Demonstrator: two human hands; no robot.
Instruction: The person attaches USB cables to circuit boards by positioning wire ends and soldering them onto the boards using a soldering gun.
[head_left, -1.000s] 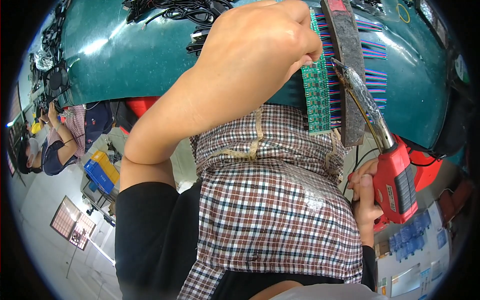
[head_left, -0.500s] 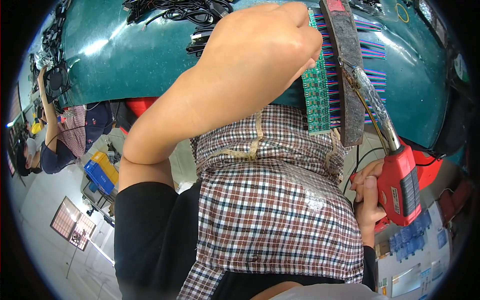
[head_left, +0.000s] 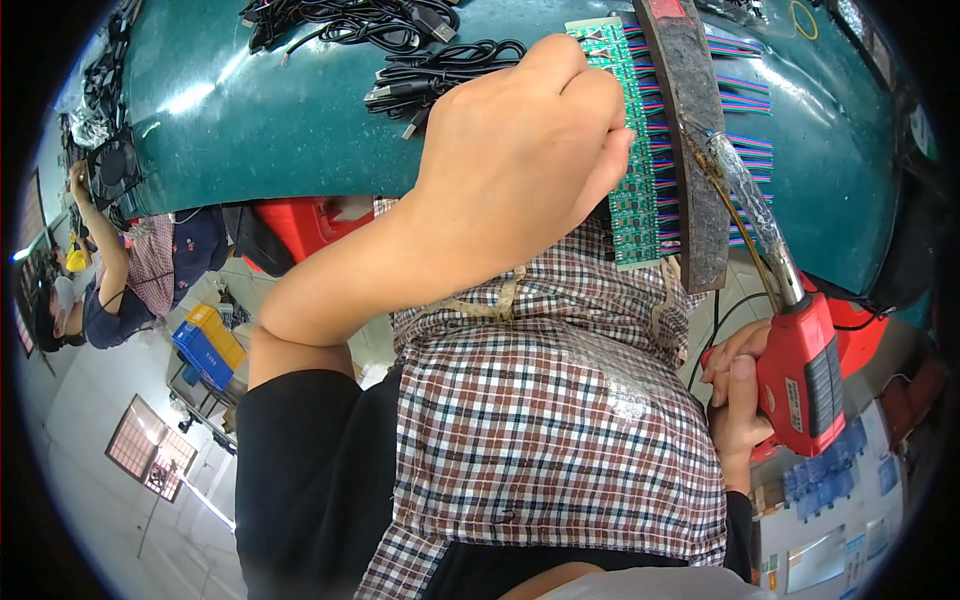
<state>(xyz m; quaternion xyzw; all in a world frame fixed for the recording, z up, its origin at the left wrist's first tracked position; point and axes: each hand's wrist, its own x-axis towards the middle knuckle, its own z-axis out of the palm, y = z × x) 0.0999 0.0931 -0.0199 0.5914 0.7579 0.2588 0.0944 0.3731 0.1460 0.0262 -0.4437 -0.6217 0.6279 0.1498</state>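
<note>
My left hand (head_left: pixel 525 150) is closed, knuckles up, over the left edge of a long green circuit board panel (head_left: pixel 635 215). Its fingertips are tucked out of sight, so what they pinch is hidden. Thin blue, red and black wires (head_left: pixel 745 100) run out to the right from the panel. Across them lies a dark, heavy bar (head_left: pixel 695 110) with a red patch at its far end. Low on the right, my right hand (head_left: pixel 738 395) is wrapped round the handle of a red soldering gun (head_left: pixel 800 370); its metal barrel points up to the bar, the tip by the bar's surface.
Bundles of black USB cables (head_left: pixel 440 75) lie on the green table mat (head_left: pixel 270 130), left of the panel. A yellow ring (head_left: pixel 803 20) is at the far right. Another person (head_left: pixel 120 270) works at the left beside a black fan (head_left: pixel 115 165). Blue and yellow bins (head_left: pixel 208 345) stand behind.
My left hand has shifted a little left and toward me along the panel, baring its far end and more of the USB cables. The right hand and soldering gun stay nearly still.
</note>
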